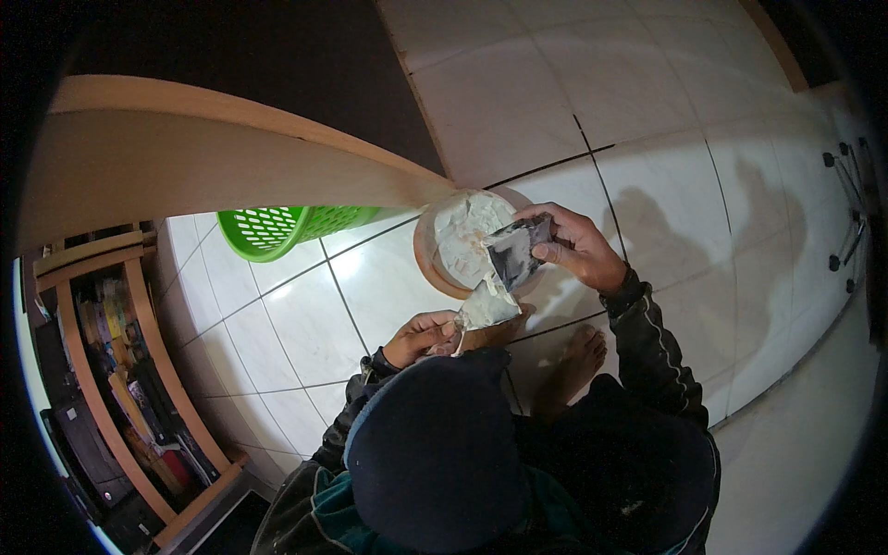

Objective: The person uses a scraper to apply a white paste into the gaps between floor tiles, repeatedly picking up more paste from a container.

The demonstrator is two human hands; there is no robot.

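A round tub (427, 261) of thick white paste (465, 231) stands on the tiles in front of me. My right hand (585, 252) grips a dark grey flat scraper (520, 255), smeared white, over the tub's right side. Closed around the near end of a paste-coated flat scraper (490, 307) is my left hand (423, 337), low at the tub's near edge. The two scrapers meet or nearly meet at the tub's near right rim; I cannot tell whether they touch. The handle end in my left hand is mostly hidden by its fingers.
A green perforated plastic basket (266, 233) lies left of the tub, beside a long wooden panel (231, 153). At the far left stands a wooden shelf (153, 370) full of items. My bare foot (575, 365) rests on the white tiles (647, 213) near the tub.
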